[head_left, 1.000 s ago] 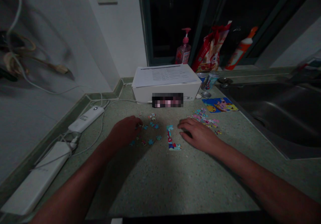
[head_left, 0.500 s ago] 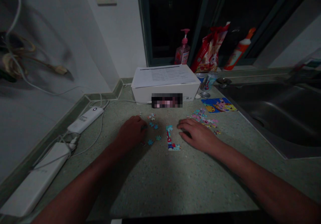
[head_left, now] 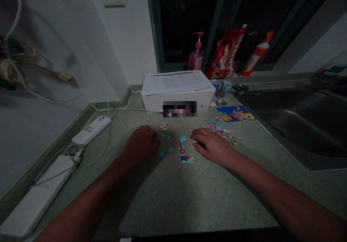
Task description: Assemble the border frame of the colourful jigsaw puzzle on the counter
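Puzzle piece [head_left: 154, 155] partly behind left hand [head_left: 142, 141]

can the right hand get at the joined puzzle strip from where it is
Probably yes: the right hand rests on the counter just beside the joined puzzle strip, fingers toward it, and nothing seems to stand between them.

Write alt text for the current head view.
Left hand hovers over or rests among loose jigsaw pieces; right hand lies beside a partly joined puzzle section. Behind are a white box and a colorful picture card, near a sink.
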The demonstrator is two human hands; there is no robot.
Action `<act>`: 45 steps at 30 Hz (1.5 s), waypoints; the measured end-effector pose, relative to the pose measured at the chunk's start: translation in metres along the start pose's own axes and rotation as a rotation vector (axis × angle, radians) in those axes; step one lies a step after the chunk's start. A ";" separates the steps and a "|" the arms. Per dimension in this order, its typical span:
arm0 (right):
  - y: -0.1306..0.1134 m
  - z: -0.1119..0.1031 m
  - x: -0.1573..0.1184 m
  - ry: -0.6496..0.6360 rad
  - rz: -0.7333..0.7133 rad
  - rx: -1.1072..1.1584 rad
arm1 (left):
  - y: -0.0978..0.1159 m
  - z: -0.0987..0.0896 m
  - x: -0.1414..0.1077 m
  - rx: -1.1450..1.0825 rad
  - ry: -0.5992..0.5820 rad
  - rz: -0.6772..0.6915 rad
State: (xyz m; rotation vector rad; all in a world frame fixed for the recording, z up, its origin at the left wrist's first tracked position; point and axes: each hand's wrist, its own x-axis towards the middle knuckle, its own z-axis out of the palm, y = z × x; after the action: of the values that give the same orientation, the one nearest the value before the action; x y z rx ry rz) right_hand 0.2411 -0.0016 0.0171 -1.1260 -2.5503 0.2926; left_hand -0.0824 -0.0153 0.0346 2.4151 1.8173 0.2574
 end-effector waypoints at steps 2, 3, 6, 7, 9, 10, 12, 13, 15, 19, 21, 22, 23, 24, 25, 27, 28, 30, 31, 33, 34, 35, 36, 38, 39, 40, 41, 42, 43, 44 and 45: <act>0.000 0.000 0.000 -0.005 -0.003 0.003 | 0.001 0.000 0.000 0.009 -0.003 0.003; 0.000 0.000 0.000 -0.008 -0.004 0.001 | 0.001 0.000 0.000 0.004 -0.003 0.010; 0.001 0.000 0.000 -0.014 -0.006 -0.011 | 0.000 0.001 0.001 -0.018 0.000 0.023; 0.001 0.000 0.000 -0.015 -0.005 -0.015 | -0.001 0.001 0.001 -0.019 0.001 0.022; 0.000 0.000 0.000 -0.016 -0.001 -0.019 | -0.003 0.001 0.001 -0.013 0.005 0.016; 0.000 0.000 0.000 -0.015 0.002 -0.020 | -0.004 0.002 0.001 -0.013 0.009 0.014; 0.000 0.000 0.000 -0.010 0.008 -0.017 | -0.006 0.004 0.002 -0.025 0.018 0.021; 0.000 0.001 0.000 -0.007 0.009 -0.014 | -0.007 0.006 0.003 -0.036 0.025 0.028; 0.001 0.001 0.000 -0.002 0.007 -0.007 | -0.009 0.009 0.004 -0.058 0.040 0.041; 0.000 0.001 0.001 -0.004 -0.001 -0.008 | -0.010 0.011 0.004 -0.092 0.056 0.046; 0.000 0.000 0.001 -0.006 0.004 -0.011 | -0.009 0.009 0.003 -0.112 0.061 0.031; 0.000 0.000 0.001 -0.006 0.008 -0.012 | -0.008 0.008 0.003 -0.124 0.064 0.019; -0.001 0.000 0.001 -0.006 0.009 -0.011 | -0.007 0.007 0.003 -0.138 0.065 0.006; -0.001 0.000 0.000 -0.006 0.008 -0.010 | -0.006 0.007 0.002 -0.150 0.064 -0.007; -0.002 -0.001 0.000 -0.005 0.006 -0.008 | -0.006 0.006 0.002 -0.156 0.059 -0.019; -0.002 -0.001 0.000 0.002 0.000 -0.001 | -0.004 0.004 0.003 -0.150 0.039 -0.035; -0.002 -0.001 0.000 0.007 -0.001 0.002 | -0.004 0.003 0.003 -0.140 0.027 -0.037; -0.002 -0.001 0.001 0.015 0.002 0.003 | -0.003 0.001 0.004 -0.126 0.010 -0.031; -0.002 -0.001 0.001 0.015 0.002 0.001 | -0.002 0.000 0.004 -0.130 0.004 -0.030; -0.002 -0.001 0.001 0.007 0.000 -0.004 | 0.000 -0.003 0.003 -0.164 -0.010 -0.049; -0.002 -0.001 0.001 0.003 -0.002 -0.005 | 0.001 -0.005 0.003 -0.192 -0.019 -0.073; -0.001 -0.001 0.001 0.000 -0.004 -0.006 | 0.002 -0.006 0.003 -0.228 -0.029 -0.100; -0.001 -0.001 0.001 -0.002 -0.004 -0.005 | 0.003 -0.008 0.003 -0.268 -0.038 -0.127; -0.001 -0.001 0.001 -0.003 -0.001 -0.005 | 0.004 -0.011 0.003 -0.341 -0.046 -0.166; -0.001 -0.001 0.001 -0.002 0.001 -0.006 | 0.004 -0.011 0.003 -0.372 -0.046 -0.173; -0.001 -0.001 0.001 0.000 0.001 -0.008 | 0.005 -0.012 0.003 -0.396 -0.041 -0.172; -0.001 0.000 0.001 0.005 0.001 -0.009 | 0.006 -0.012 0.003 -0.415 -0.034 -0.166; -0.002 0.000 0.001 0.012 0.000 -0.011 | 0.008 -0.013 0.002 -0.433 -0.029 -0.157; -0.003 0.000 0.001 0.020 -0.002 -0.010 | 0.010 -0.013 0.002 -0.452 -0.027 -0.149; -0.004 0.000 0.001 0.030 -0.007 -0.008 | 0.012 -0.013 0.001 -0.471 -0.029 -0.142; -0.006 0.000 0.002 0.040 -0.013 -0.003 | 0.015 -0.013 0.000 -0.490 -0.038 -0.139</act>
State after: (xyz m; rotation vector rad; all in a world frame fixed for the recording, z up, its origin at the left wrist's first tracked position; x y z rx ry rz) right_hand 0.2360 -0.0043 0.0191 -1.1054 -2.5228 0.2612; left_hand -0.0710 -0.0195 0.0501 1.9394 1.6559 0.5640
